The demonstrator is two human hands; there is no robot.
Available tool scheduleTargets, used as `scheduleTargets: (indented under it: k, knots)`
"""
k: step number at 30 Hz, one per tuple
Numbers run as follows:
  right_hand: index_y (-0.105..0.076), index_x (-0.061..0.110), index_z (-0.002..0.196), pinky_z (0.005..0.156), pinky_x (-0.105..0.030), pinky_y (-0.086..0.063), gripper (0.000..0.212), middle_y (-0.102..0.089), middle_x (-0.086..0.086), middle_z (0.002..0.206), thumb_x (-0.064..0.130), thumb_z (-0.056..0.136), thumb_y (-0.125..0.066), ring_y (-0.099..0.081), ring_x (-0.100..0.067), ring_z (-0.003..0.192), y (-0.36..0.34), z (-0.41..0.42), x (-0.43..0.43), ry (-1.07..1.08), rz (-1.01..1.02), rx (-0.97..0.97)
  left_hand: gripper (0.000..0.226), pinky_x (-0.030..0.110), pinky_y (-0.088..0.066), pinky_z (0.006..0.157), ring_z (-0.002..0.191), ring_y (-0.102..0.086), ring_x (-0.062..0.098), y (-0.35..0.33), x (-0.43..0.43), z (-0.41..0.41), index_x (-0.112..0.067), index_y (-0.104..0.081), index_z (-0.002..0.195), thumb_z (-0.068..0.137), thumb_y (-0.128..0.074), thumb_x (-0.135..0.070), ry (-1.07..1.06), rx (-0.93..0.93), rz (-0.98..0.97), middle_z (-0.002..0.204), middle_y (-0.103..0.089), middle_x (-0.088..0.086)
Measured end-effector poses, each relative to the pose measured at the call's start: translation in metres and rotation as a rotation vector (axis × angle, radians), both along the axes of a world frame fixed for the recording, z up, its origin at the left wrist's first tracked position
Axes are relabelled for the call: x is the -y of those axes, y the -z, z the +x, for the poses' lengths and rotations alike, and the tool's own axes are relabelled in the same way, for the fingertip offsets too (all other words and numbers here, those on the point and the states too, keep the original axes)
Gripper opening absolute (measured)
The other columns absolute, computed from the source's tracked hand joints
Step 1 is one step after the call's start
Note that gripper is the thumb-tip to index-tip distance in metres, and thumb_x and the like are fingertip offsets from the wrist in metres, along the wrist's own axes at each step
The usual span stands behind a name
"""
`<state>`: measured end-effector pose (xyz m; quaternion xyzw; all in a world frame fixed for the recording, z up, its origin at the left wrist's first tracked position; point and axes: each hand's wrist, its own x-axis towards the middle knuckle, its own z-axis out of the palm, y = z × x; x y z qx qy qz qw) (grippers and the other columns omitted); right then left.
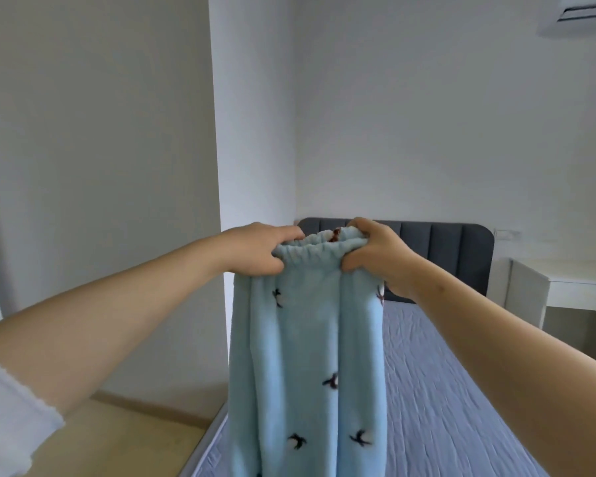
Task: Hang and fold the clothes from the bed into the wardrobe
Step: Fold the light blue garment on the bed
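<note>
Left hand (260, 251) and right hand (375, 251) pinch the fleece pyjama trousers' (307, 356) waistband above the bed (444, 390); folding and the wardrobe remain.

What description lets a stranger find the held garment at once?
Start at the bed with the grey headboard. Before it, the left hand and right hand hold up a light blue fleece garment by its waistband. Only it carries small dark bird motifs.

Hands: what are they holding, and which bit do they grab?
Blue pants, by the stretchy waistband: the left hand grips its left end, and the right hand grips its right end.
</note>
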<state>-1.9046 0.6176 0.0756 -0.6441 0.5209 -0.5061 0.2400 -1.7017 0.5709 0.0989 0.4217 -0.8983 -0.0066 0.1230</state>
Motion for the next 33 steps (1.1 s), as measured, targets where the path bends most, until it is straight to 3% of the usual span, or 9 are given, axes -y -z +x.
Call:
scheduleTargets:
  k: [2,5,7,9,12,18,22,27,33]
  knots:
    - [-0.06,0.014,0.078,0.064,-0.03,-0.047,0.027,-0.056,0.0,0.073,-0.008,0.064,-0.067,-0.054,-0.016,0.071,0.002,0.002,-0.003,-0.097,0.019,-0.068,0.029,0.02,-0.04,0.061,0.073,-0.051,0.008,0.002,0.001,0.002,-0.04,-0.048,0.076,0.079,-0.047,-0.011,0.006,-0.148,-0.022,0.077,-0.057,-0.012]
    - [-0.062,0.007,0.093,0.074,-0.021,-0.049,0.028,-0.054,0.005,0.091,0.004,0.07,-0.076,-0.054,-0.011,0.082,0.006,-0.001,-0.008,-0.222,0.094,-0.273,0.029,0.014,-0.037,0.064,0.077,-0.051,0.006,0.001,0.003,0.006,-0.031,-0.058,0.075,0.079,-0.047,-0.005,0.016,-0.339,0.016,0.079,-0.06,-0.011]
    - [-0.062,0.02,0.093,0.082,-0.014,-0.042,0.029,-0.044,0.01,0.112,0.018,0.07,-0.079,-0.048,-0.008,0.099,0.013,-0.002,-0.009,-0.172,0.138,-0.564,0.027,0.021,-0.04,0.069,0.081,-0.052,0.011,-0.001,0.002,0.01,-0.023,-0.063,0.083,0.077,-0.046,-0.003,0.012,-0.345,0.048,0.086,-0.064,-0.001]
    - [-0.057,0.032,0.076,0.072,-0.014,-0.04,0.025,-0.05,0.01,0.102,0.023,0.068,-0.079,-0.05,-0.009,0.093,0.018,-0.002,-0.01,-0.066,0.098,-0.67,0.027,0.023,-0.04,0.067,0.077,-0.051,0.011,-0.001,0.002,0.013,-0.021,-0.063,0.085,0.075,-0.046,-0.004,-0.024,-0.253,0.055,0.083,-0.063,-0.001]
    - [-0.056,0.021,0.067,0.058,-0.021,-0.042,0.021,-0.053,0.005,0.07,0.012,0.067,-0.075,-0.051,-0.012,0.068,0.016,-0.004,-0.006,0.065,0.046,-0.36,0.01,0.028,-0.033,0.06,0.068,-0.043,0.015,0.0,0.002,0.018,-0.017,-0.051,0.074,0.077,-0.047,-0.009,-0.112,-0.064,0.039,0.069,-0.051,-0.004]
    - [-0.057,0.017,0.087,0.073,-0.036,-0.054,0.034,-0.058,-0.006,0.085,-0.012,0.071,-0.066,-0.058,-0.019,0.078,0.008,0.001,-0.003,-0.161,0.11,0.042,0.016,0.026,-0.04,0.055,0.066,-0.045,0.016,-0.007,0.001,0.02,-0.022,-0.043,0.071,0.083,-0.04,-0.011,-0.273,0.005,0.054,0.075,-0.047,-0.001]
    - [-0.063,0.026,0.099,0.084,-0.032,-0.054,0.044,-0.066,0.0,0.096,-0.01,0.075,-0.067,-0.064,-0.014,0.091,0.008,0.0,-0.005,-0.382,0.197,-0.09,0.027,0.032,-0.057,0.059,0.084,-0.059,0.025,-0.007,0.001,0.02,-0.019,-0.054,0.08,0.082,-0.035,0.0,-0.23,-0.248,0.26,0.091,-0.055,0.005]
    - [-0.067,0.015,0.096,0.094,-0.036,-0.051,0.025,-0.07,-0.007,0.102,0.018,0.073,-0.077,-0.065,-0.021,0.099,0.012,-0.002,-0.005,-0.169,0.264,-0.468,0.022,0.025,-0.051,0.055,0.068,-0.052,0.018,-0.001,0.004,0.018,-0.017,-0.051,0.069,0.076,-0.04,0.002,-0.18,-0.325,0.268,0.075,-0.051,0.002]
    - [-0.063,0.016,0.08,0.066,-0.029,-0.053,0.02,-0.064,-0.002,0.078,0.013,0.067,-0.078,-0.061,-0.016,0.072,0.012,-0.012,0.0,0.051,0.151,-0.256,0.02,0.021,-0.023,0.046,0.056,-0.032,0.015,0.007,0.01,0.02,-0.015,-0.038,0.063,0.068,-0.053,-0.003,-0.261,-0.223,0.059,0.063,-0.039,-0.001]
